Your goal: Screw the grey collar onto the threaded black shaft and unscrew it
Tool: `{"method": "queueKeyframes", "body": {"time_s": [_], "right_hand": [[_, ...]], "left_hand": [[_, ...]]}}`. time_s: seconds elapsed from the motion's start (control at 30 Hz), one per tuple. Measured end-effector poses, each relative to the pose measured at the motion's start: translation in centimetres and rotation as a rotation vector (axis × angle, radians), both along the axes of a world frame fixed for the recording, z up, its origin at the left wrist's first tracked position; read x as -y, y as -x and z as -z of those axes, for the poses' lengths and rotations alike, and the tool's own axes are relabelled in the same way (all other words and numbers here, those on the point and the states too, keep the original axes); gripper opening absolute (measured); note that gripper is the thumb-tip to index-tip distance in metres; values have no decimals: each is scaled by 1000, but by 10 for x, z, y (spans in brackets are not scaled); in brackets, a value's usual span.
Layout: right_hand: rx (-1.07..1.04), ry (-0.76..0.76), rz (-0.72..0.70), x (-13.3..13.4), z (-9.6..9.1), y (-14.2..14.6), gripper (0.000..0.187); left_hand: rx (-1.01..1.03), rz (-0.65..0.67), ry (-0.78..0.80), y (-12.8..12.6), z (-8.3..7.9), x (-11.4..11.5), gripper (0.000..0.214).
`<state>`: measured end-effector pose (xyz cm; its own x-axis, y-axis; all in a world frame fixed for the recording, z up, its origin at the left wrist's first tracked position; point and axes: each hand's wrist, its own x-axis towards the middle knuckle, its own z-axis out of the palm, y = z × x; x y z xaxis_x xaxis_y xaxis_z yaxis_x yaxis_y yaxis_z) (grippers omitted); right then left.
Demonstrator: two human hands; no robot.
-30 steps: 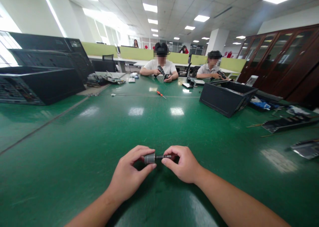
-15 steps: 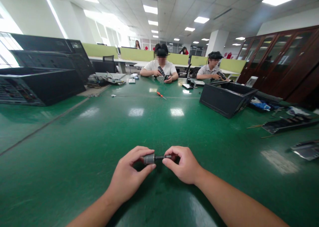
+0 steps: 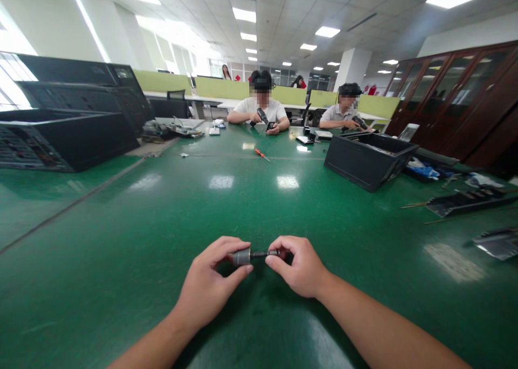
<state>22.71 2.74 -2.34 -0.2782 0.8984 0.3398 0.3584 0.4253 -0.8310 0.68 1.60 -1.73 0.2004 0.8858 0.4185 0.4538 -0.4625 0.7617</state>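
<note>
Low over the green table, a grey metal cylinder (image 3: 242,257), shaped like a drill chuck, lies level between my hands. A thin dark shaft (image 3: 259,254) runs out of its right end. My left hand (image 3: 212,280) grips the cylinder, with the fingers above it and the thumb below. My right hand (image 3: 299,266) pinches the shaft's thicker, ribbed end (image 3: 274,253) between thumb and index finger. Part of that end is hidden by the fingers.
Ahead on the green table (image 3: 243,212) lies an orange-handled screwdriver (image 3: 261,154). A black computer case (image 3: 366,161) stands at right, larger ones (image 3: 68,139) at left. Metal parts (image 3: 465,199) lie at far right. Across the table, two people (image 3: 261,107) hold power tools.
My right hand has shifted very slightly right and up, and the shaft's ribbed end looks a little turned. My left hand and the cylinder stay in place.
</note>
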Motion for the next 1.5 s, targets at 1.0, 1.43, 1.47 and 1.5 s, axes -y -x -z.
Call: {"method": "queueKeyframes", "body": {"time_s": [1.0, 1.43, 1.47, 1.5], "right_hand": [[-10, -8, 30, -1, 0, 1, 6], [-17, -16, 39, -2, 0, 1, 5], [-18, -18, 41, -1, 0, 1, 5], [-20, -20, 43, -1, 0, 1, 5]], "left_hand": [[9, -13, -4, 3, 0, -1, 24], [3, -30, -33, 3, -2, -1, 24], [4, -30, -31, 3, -2, -1, 24], [5, -31, -29, 3, -2, -1, 24]]}}
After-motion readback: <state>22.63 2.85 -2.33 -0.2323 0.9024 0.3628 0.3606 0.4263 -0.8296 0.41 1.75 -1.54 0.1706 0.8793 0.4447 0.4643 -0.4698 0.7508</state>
